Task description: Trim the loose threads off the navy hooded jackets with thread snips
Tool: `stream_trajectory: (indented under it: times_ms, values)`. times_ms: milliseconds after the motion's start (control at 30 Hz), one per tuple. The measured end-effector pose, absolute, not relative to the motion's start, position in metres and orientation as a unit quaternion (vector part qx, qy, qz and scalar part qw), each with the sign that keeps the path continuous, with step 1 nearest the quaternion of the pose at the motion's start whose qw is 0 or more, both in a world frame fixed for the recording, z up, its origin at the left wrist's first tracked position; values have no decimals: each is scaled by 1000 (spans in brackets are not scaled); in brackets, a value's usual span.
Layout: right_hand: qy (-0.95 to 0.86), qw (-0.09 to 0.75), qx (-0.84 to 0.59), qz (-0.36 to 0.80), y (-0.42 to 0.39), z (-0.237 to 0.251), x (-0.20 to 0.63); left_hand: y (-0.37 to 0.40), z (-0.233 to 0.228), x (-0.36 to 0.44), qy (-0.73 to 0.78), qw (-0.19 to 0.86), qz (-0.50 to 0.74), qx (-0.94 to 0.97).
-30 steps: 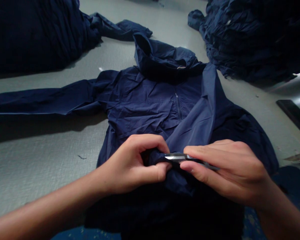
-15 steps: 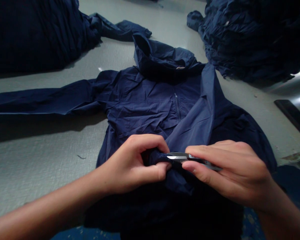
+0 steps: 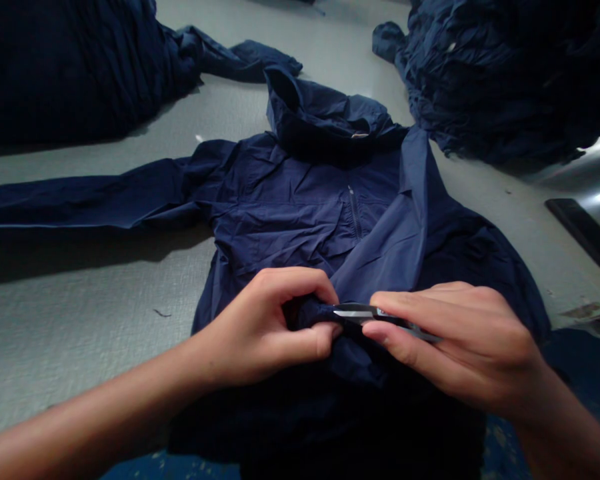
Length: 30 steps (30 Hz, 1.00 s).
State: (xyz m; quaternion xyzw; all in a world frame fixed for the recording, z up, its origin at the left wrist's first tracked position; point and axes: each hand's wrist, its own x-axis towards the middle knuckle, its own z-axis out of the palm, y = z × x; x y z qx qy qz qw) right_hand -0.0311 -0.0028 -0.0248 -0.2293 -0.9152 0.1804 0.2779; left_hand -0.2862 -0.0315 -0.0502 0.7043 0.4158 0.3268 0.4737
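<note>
Grey table (image 3: 95,313), matte and lightly textured, carrying every item listed below.

Item 1: navy hooded jacket (image 3: 290,213), spread flat just beyond my hands, hood at the far end, short front zipper (image 3: 354,213) closed. One sleeve (image 3: 80,200) runs out flat, well past my left hand; the other side is folded across toward my right hand.

Item 2: my left hand (image 3: 270,330), fingers curled and thumb pressed in, pinching a bunched fold of the jacket's near edge.

Item 3: my right hand (image 3: 450,343), fingers closed around small metal thread snips (image 3: 355,312). The blade tips point at my left hand and meet the pinched fold between the two hands. I cannot tell whether the blades are parted.

Item 4: dark pile of navy garments (image 3: 65,67), far beyond my left hand.

Item 5: second heap of navy garments (image 3: 500,73), far beyond my right hand.

Item 6: flat black object (image 3: 583,230), out past my right hand, lying beside a shiny metal surface (image 3: 590,173).

Item 7: loose thread scrap (image 3: 161,313) on the table, just off my left hand.
</note>
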Motion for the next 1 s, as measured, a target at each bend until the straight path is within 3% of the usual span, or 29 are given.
stream_trajectory:
  times_ms: [567,1000]
  values:
    - [-901,307,-276,130,-16,-29,-39,-33,-50,-283,443,455,331,697]
    - [-850,398,-322,126,-32,-48,-58,-36,-55,-280,469,474,342,662]
